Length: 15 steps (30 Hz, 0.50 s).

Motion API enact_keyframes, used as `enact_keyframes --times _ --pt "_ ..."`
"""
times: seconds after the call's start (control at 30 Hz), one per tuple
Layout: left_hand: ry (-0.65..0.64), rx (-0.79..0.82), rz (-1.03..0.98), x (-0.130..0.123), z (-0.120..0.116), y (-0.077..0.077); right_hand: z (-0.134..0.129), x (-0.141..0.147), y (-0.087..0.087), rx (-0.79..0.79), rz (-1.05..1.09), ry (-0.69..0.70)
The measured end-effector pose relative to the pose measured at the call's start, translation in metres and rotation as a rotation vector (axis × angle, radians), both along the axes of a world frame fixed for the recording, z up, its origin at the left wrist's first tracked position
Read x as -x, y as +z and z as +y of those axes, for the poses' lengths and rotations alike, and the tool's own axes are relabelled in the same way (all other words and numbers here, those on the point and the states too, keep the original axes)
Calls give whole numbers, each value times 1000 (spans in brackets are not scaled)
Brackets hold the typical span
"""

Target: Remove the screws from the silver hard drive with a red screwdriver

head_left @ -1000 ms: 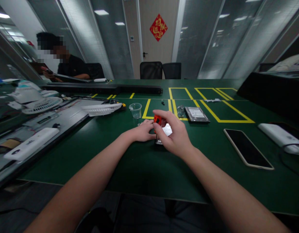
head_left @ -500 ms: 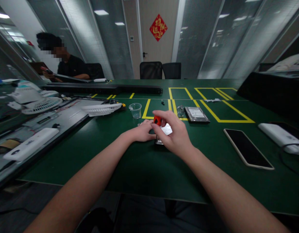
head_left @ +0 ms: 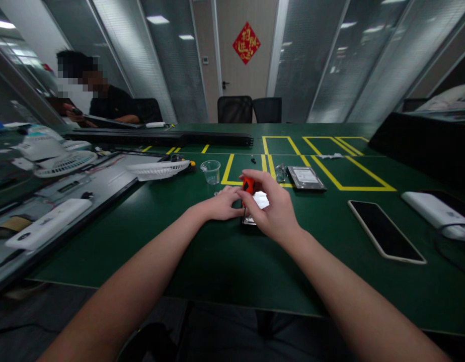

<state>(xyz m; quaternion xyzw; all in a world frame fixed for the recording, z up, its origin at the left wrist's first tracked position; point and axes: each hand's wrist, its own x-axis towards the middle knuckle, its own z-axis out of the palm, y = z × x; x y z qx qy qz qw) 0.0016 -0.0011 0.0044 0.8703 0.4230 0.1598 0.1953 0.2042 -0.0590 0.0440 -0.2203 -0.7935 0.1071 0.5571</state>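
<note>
My right hand is closed round the red-and-black handle of a screwdriver, thumb and fingers gripping it from the sides. Its shaft points down at a small hard drive on the green table; the tip meets the drive's left part, but the exact spot is too small to make out. My left hand grips the drive's left edge, thumb at the near side and fingers further back. Both hands cover much of the drive, leaving its shiny top and near edge in sight.
Beyond the hands stand a clear plastic cup and another hard drive. A phone and a white device lie right. Left are a large panel and fan parts. A person sits across the table.
My right hand and the screwdriver handle have shifted slightly to the right, and the handle has turned. My left hand and the hard drive stay in place.
</note>
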Motion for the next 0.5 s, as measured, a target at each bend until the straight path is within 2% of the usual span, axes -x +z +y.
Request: enact_keyframes --times 0.27,0.5 --pt "15 33 -5 -2 -4 5 0 -1 4 -40 -24 8" --pt "6 3 17 1 2 -3 -3 -2 4 -6 -5 55"
